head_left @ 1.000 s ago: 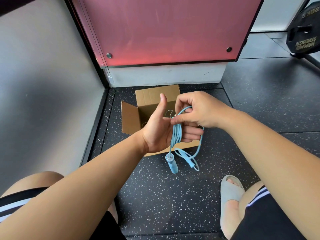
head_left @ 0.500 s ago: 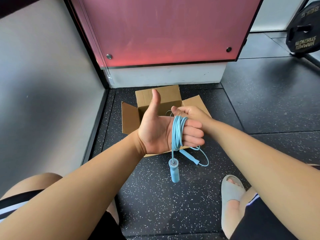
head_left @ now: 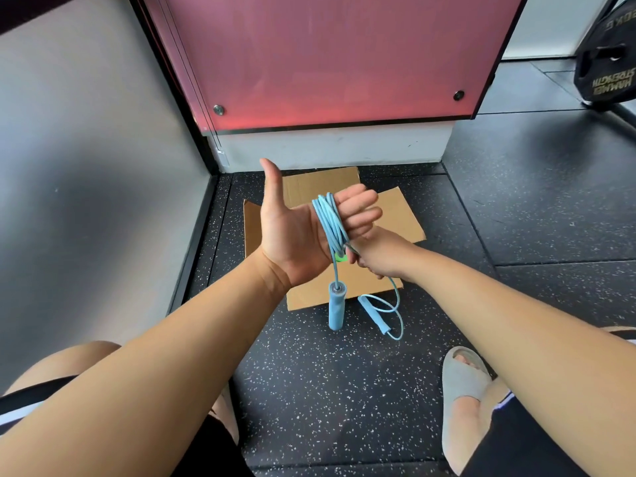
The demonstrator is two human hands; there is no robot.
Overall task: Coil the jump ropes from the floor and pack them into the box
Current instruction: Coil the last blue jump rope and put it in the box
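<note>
Briefly, by item, hazard noted against each: floor [head_left: 327, 390], dark speckled rubber, likely grippy, so a trailing handle could drag and catch as slack is taken up; box [head_left: 320, 182], brown cardboard with flaps spread, on the floor directly beneath the hands, light enough that it may skid or a flap fold inward when the bundle goes in; left hand [head_left: 296, 235], palm up, thumb raised, fingers nearly straight and serving as a spool, so if they relax the turns could slide off the tips; right hand [head_left: 378, 256], just under the left, closed round the running strand, where too hard a pull would bind the fingers and too slack a one let loops sag; jump rope [head_left: 330, 222], light blue, several turns round the left fingers above the box, not yet packed, no tie visible, so it may spring open on release; near handle [head_left: 336, 306], hanging free from the coil, liable to swing and unwind a turn; far handle [head_left: 373, 313], low by the box edge, its loose loop apt to knot, contact with the floor not discernible.
</note>
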